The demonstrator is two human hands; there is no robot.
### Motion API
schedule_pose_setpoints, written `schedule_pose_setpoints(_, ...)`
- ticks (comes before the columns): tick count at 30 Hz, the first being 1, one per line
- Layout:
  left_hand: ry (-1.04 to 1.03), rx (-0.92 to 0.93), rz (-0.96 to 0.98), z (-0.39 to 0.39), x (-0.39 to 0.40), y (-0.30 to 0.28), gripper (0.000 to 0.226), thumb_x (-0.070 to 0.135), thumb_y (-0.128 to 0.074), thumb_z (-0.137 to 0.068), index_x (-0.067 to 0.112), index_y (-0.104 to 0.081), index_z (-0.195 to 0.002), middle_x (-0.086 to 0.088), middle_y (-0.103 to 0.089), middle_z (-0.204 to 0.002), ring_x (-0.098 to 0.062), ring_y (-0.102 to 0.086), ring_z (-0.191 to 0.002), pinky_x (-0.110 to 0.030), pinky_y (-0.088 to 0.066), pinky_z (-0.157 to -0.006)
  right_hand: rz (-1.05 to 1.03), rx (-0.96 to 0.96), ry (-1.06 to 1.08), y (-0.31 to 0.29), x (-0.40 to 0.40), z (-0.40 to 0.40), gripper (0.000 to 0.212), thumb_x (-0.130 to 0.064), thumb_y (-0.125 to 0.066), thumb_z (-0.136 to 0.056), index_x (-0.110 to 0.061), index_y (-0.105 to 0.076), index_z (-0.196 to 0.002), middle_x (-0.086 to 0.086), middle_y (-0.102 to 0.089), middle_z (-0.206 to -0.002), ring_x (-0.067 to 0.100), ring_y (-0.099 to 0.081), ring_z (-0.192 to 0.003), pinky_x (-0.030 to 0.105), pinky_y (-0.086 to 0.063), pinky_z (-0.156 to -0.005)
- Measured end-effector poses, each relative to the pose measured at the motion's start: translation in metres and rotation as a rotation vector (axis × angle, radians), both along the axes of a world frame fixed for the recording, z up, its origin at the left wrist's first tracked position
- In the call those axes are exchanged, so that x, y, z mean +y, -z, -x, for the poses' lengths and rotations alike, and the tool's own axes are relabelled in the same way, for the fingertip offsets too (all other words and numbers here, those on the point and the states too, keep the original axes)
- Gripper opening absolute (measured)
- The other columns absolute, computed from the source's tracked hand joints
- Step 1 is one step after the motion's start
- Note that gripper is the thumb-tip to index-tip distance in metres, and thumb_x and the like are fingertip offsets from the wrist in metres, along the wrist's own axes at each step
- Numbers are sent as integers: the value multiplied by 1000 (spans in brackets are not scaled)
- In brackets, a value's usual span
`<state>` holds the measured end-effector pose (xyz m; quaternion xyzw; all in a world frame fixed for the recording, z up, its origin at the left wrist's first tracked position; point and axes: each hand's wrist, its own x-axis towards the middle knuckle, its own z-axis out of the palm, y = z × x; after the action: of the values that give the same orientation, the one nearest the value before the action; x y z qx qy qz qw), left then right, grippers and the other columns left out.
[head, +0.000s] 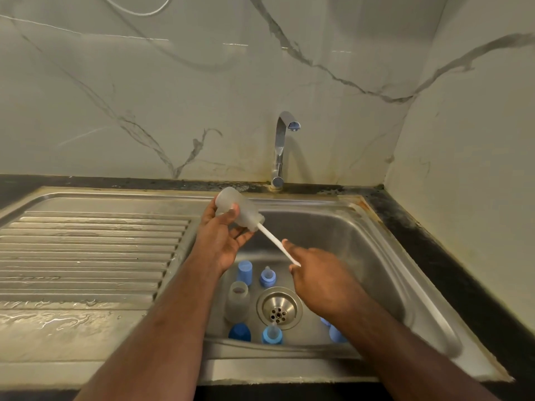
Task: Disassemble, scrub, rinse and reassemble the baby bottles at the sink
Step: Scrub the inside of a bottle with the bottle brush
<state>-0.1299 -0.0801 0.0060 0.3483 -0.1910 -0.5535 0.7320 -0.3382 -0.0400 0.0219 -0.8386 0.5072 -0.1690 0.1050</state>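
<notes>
Above the steel sink [376,227], the left hand [223,241] grips one frosted plastic bottle [234,205]; the right hand [315,270] pinches one white brush handle [272,238]. By the round drain [279,307] stand one clear bottle [237,301] and two blue-collared teats [267,276].

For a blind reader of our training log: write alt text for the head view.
Over a steel sink, the left hand holds a frosted baby bottle tilted while the right hand grips the white handle of a bottle brush pushed into its mouth. Another clear bottle and blue caps and teats stand in the basin around the drain; the tap shows no running water.
</notes>
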Motion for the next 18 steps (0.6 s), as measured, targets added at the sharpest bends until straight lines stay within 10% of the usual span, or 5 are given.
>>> schedule_pose_setpoints(6, -29, 71, -62, -1, -1, -1, 55, 7, -64, -96, 16, -43, -145, -21, -59, -134, -37, -69, -108, -44, -62, -64, -335, -410, -27, -4, -7, 11, 43, -25, -60, -96, -39, -58, -137, -17, -67, -80, -3, -54, -54, 15, -42, -58)
schedule_pose_setpoints(11, 9, 14, -45, 3, -1, -1, 56, 6, -66, -93, 14, -44, -144, -23, -59, -132, -39, -73, -100, -51, -63, -73, -111, -120, -5, -3, -3, 0, 50, -29, -49, -103, -39, -39, -151, -4, -66, -126, 5, -58, -88, 17, -44, -74)
schedule_pose_setpoints(16, 10, 48, -44, 1, -1, 0, 52, 8, -65, -95, 14, -46, -144, -23, -60, -134, -39, -70, -107, -46, -62, -68, -271, -321, -45, -3, -7, 5, 44, -30, -58, -97, -42, -54, -140, -32, -62, -76, -9, -55, -61, 11, -39, -60)
schedule_pose_setpoints(18, 23, 47, -31, 2, -2, 1, 52, 7, -64, -96, 15, -46, -144, -24, -59, -134, -41, -72, -103, -47, -62, -70, -186, -305, -19, -1, -7, 4, 47, -30, -54, -100, -41, -48, -145, -25, -67, -97, -8, -56, -72, 6, -39, -64)
